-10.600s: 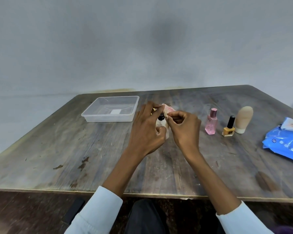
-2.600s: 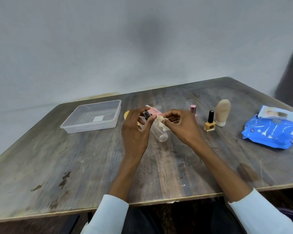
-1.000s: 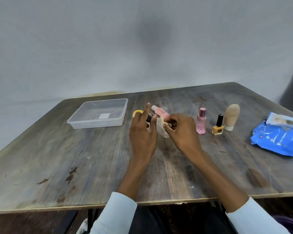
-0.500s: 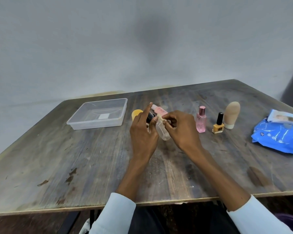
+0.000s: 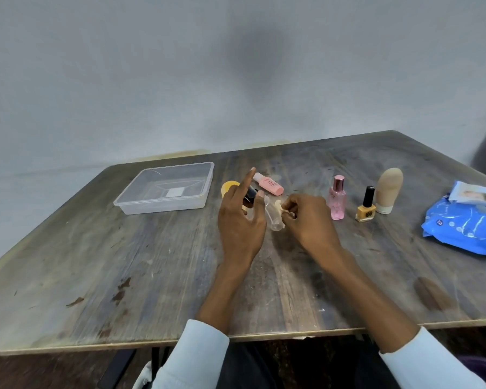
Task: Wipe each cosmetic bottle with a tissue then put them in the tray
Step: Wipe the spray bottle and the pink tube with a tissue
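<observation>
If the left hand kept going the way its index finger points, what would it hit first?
Probably the pink tube lying just beyond the fingertip of the left hand, which holds the clear bottle. Depth is unclear from this view; the finger may pass over the tube toward the wall.

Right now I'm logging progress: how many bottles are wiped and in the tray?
None: the tray holds no bottles. The left hand holds a clear bottle while the right hand rubs it with tissue. The others wait on the table.
</observation>
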